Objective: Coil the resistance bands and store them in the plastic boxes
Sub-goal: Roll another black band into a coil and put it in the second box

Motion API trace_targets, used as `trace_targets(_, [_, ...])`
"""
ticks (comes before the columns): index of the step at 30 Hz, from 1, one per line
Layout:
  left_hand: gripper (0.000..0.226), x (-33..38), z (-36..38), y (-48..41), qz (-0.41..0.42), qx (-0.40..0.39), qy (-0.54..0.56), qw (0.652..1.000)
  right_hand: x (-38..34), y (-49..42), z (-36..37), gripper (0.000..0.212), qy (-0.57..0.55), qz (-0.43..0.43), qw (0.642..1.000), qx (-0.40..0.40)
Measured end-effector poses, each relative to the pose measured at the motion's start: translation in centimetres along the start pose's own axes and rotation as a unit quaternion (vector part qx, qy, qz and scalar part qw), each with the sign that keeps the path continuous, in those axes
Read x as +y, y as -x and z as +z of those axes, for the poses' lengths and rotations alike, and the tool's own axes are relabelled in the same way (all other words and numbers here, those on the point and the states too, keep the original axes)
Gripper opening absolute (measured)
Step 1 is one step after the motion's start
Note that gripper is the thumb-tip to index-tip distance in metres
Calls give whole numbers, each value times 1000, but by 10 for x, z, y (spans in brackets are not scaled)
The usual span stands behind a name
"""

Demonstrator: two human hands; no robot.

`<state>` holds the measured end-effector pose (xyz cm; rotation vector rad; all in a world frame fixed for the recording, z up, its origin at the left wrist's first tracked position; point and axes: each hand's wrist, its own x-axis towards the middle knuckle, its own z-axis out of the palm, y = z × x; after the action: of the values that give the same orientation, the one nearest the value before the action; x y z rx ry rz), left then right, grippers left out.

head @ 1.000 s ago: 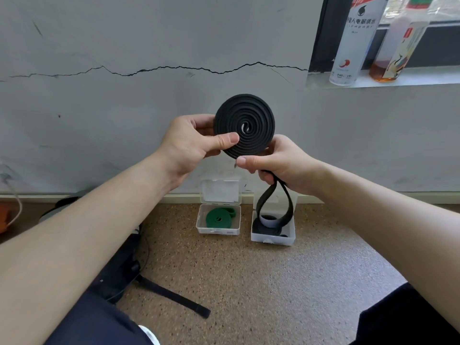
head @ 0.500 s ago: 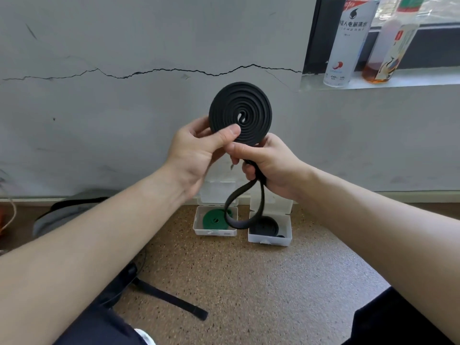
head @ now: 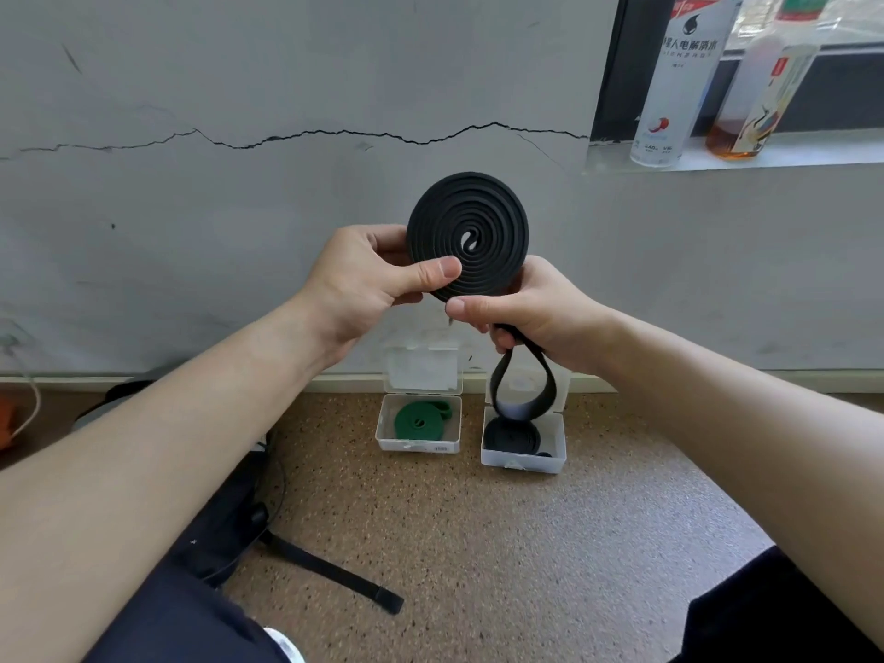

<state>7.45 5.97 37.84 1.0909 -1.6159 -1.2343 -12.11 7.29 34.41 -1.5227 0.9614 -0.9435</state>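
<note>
1. Closest to us, a black strap [head: 335,574] lies on the speckled floor [head: 502,543] by the person's dark trouser legs.
2. Higher up, the left hand [head: 368,279] holds a black band coil [head: 468,241] upright. Its thumb presses the front and its fingers curl behind.
3. The right hand [head: 531,313] sits just under the coil. It grips the part of the band that is not rolled up.
4. A loose loop [head: 519,412] hangs down from that hand, in front of the right box.
5. Two clear boxes sit open by the wall. The left box [head: 418,446] has a green band [head: 416,421] in it. The right box [head: 521,464] has a second black band [head: 509,437].
6. Farthest away, the wall has a long crack [head: 335,134], and two bottles [head: 679,79] stand on a ledge [head: 813,157].
</note>
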Motion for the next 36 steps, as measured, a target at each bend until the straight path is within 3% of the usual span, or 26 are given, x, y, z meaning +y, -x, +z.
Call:
trace_targets(12, [33,0,-13,-3,9,-29,-80,996,8,2,-4,17,-3,3,999,-41])
trace_targets(16, [17,-5,3,2,-26,9,93,995,5,-3,7,14,-61,-8,998,6])
trace_targets(19, [16,-6,21,5,-31,36,195,980,5,-7,14,15,-99,-12,994,46])
trace_targets(25, [31,0,9,2,-18,24,136,990,4,-7,10,17,-61,4,998,29])
trace_targets(29, [25,-1,-2,-1,-20,23,66,997,5,-3,-2,21,-38,23,999,3])
trace_targets(33, [36,1,-10,0,-21,-28,-10,999,7,0,-11,24,-10,10,1000,-16])
trace_targets(36, [32,5,-14,-1,9,-55,-99,994,10,0,-7,29,14,7,999,-33])
